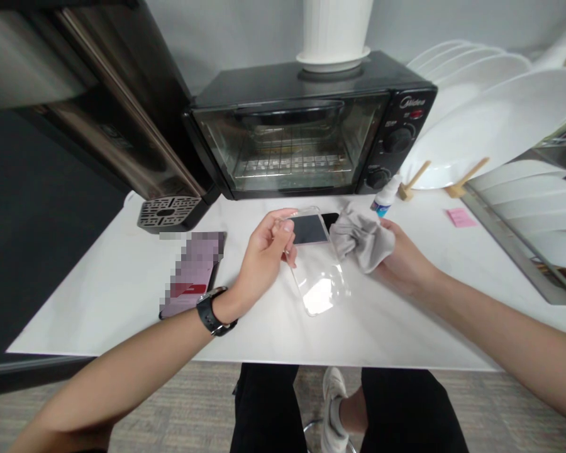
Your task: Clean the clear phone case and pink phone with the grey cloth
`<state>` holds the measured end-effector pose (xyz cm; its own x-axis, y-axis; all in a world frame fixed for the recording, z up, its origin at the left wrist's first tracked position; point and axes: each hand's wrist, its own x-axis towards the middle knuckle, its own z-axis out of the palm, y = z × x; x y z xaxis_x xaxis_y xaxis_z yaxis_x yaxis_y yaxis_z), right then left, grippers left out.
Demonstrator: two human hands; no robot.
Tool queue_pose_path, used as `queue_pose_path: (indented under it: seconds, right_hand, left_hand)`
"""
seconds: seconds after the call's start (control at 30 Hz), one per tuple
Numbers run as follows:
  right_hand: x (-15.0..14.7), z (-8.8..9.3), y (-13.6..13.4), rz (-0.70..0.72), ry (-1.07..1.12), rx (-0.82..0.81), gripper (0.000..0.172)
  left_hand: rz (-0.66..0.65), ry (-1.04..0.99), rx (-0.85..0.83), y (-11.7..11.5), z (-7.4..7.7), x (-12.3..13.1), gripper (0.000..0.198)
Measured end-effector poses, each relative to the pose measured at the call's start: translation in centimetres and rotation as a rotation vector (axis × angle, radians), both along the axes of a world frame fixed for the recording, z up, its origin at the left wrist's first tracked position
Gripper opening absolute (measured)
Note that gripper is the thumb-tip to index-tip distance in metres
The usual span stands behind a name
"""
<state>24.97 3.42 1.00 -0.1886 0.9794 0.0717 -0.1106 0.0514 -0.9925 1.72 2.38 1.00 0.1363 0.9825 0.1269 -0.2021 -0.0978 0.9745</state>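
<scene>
"Head view: what's the left grip [264, 258] doing?"

"Thumb and fingers pinch the edge of a clear plastic phone case [318, 283], tilted over the white worktop [99, 308]."

"And the right grip [400, 258]?"

"Curled around a bunched grey cloth [361, 238], which sits against the case."

"How will the case handle?"

"Light, thin and probably slippery, so hold it by the edges."

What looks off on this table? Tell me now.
The white pot on its saucer stands on top of the toaster oven, an odd spot, since that top may get hot. The oven's glass door also looks smudged.
</scene>
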Motion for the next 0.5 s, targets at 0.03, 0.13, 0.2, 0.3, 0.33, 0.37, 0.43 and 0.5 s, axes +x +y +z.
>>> queue_pose_path:
  seconds: [0.03, 0.13, 0.2, 0.3, 0.33, 0.37, 0.43, 0.5]
  right_hand:
    - [-0.1, -0.1, -0.1, 0.004, -0.003, 0.017, 0.026]
    - [-0.2, -0.1, -0.8, 0.019, -0.087, 0.134, 0.029]
    - [-0.2, 0.0, -1.2, 0.027, -0.232, 0.332, 0.041]
    - [0.0, 0.1, -1.4, 0.04, -0.426, 0.607, 0.053]
    - [0.0, 0.0, -1.4, 0.046, -0.455, 0.643, 0.056]
    - [0.1, 0.0, -1.3, 0.046, -0.471, 0.665, 0.058]
    - [0.1, -0.2, -1.2, 0.036, -0.483, 0.7, 0.061]
    - [0.1, -0.2, -1.3, 0.012, -0.471, 0.747, 0.058]
  left_hand:
    - [-0.026, 0.015, -0.004, -0.1, -0.1, 0.1, 0.036]
    - [-0.116, 0.055, -0.015, -0.3, -0.3, 0.4, 0.04]
    - [-0.168, 0.063, -0.019, -0.4, -0.5, 0.4, 0.04]
    - [-0.237, 0.035, 0.009, -0.6, -0.8, 0.4, 0.043]
    - [-0.261, 0.018, 0.027, -0.6, -0.8, 0.4, 0.047]
    - [-0.285, -0.002, 0.048, -0.7, -0.8, 0.4, 0.051]
    - [-0.3, -0.04, 0.111, -1.0, -0.6, 0.5, 0.058]
    - [-0.262, -0.061, 0.219, -1.2, -0.3, 0.6, 0.056]
